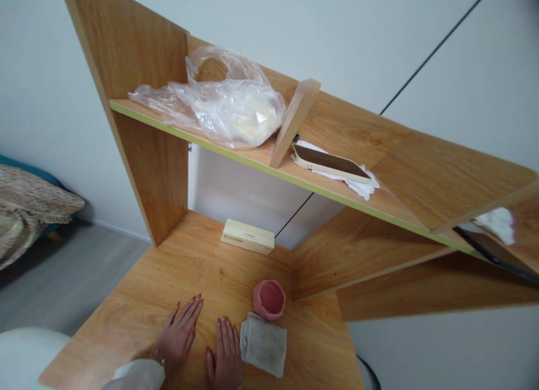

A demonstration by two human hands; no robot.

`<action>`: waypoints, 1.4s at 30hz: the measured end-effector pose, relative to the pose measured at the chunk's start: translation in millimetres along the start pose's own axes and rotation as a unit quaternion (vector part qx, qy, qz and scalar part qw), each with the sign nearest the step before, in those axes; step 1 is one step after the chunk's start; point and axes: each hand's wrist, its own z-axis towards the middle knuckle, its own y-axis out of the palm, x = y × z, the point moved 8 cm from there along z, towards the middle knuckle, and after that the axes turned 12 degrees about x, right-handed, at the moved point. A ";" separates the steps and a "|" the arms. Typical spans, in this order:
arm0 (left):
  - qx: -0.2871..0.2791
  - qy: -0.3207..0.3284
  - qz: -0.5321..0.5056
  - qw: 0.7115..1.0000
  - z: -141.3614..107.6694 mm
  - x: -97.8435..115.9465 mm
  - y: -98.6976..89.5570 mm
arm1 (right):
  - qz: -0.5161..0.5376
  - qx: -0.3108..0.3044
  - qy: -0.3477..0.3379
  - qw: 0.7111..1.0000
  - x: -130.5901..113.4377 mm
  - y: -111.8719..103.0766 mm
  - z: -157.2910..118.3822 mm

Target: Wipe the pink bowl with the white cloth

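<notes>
My left hand [177, 335] lies flat on the wooden desk [126, 311], fingers stretched out, holding nothing. To its right my right hand [225, 353] also rests palm down with straight fingers and nothing in it. A folded grey cloth [264, 345] is right beside my right hand, close to its fingers. Just behind the cloth stands a pink faceted pot [268, 300]; no contents can be made out. Near the back of the desk is a long cream box [247, 237] with small print on it.
Above the desk, a shelf [202, 140] holds a clear plastic bag [236, 109] and a phone [330, 163] on white tissue. A divider [297, 120] separates them. Another dark flat device [497, 255] lies far right. A white chair [29, 356] is at lower left.
</notes>
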 end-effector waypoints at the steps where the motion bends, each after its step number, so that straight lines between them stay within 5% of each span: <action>1: 0.003 0.000 -0.001 1.000 0.3 -0.1 -0.7 | 0.004 0.005 0.007 1.000 0.6 -0.9 0.2; 13: 0.030 0.017 0.008 0.999 5.9 2.9 -12.2 | 0.001 0.012 0.004 1.000 0.1 0.2 -0.4; 23: 0.013 0.008 0.002 1.000 0.2 0.0 -1.5 | -0.007 0.011 -0.008 1.000 -4.6 -4.2 2.9; 30: 0.012 0.010 0.009 1.000 1.6 0.0 -2.2 | -0.052 -0.082 -0.093 0.991 -4.5 1.8 2.5; 42: 0.041 0.029 0.029 0.998 5.8 3.5 -11.1 | -0.052 -0.069 -0.092 0.992 -3.8 0.3 4.6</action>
